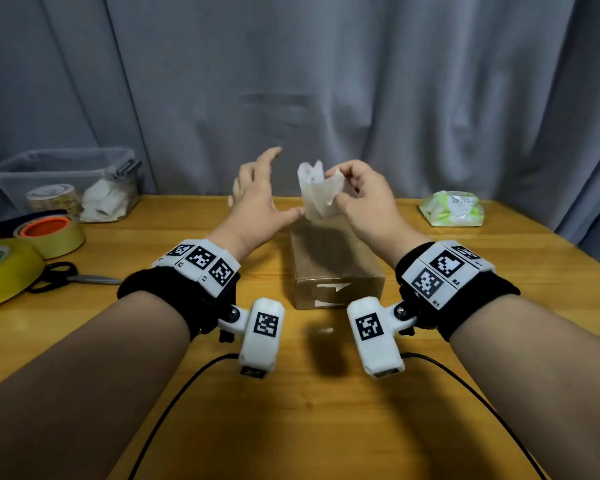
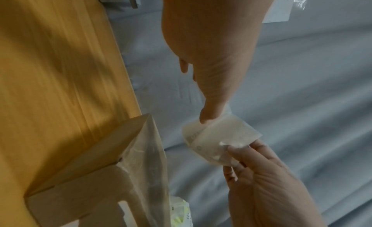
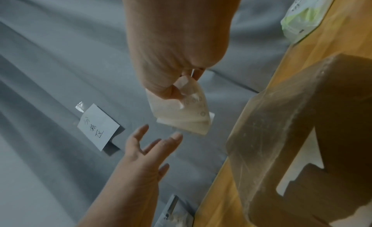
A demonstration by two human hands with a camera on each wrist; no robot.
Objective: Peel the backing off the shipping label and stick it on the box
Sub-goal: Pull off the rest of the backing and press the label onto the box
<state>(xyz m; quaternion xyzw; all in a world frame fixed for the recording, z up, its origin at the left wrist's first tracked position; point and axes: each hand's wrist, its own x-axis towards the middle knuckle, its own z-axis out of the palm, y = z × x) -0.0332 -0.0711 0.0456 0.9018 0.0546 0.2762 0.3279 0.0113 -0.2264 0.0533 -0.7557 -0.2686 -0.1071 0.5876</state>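
The shipping label (image 1: pixel 317 192) is held in the air above the far end of the box (image 1: pixel 336 268), crumpled into a loose upright fold, with its lower edge hanging just above the box top. Whether the backing has separated from the label cannot be told; the left wrist view shows two overlapping translucent layers, which suggests the peel is in progress.

The right hand (image 1: pixel 364 199) pinches the label's right side between thumb and curled fingers. It is the only hand gripping the label. The left hand (image 1: pixel 257 199) is spread wide with straight fingers, just left of the label. In the left wrist view its thumb tip appears to touch the label's edge; the fingers hold nothing.

The box lies on the wooden table (image 1: pixel 291 427), its long axis running near to far, directly below and nearer than both hands. Torn white patches show on its near end face. Both hands stand about equally close to the box's far end.

Judgement: the coming move requires the left hand to close on the free layer and pull it away from the right hand.

At far left stand a clear plastic bin (image 1: pixel 63 181), tape rolls (image 1: pixel 52 233) and scissors (image 1: pixel 73 277). A green-and-white packet (image 1: pixel 452 209) lies at far right.
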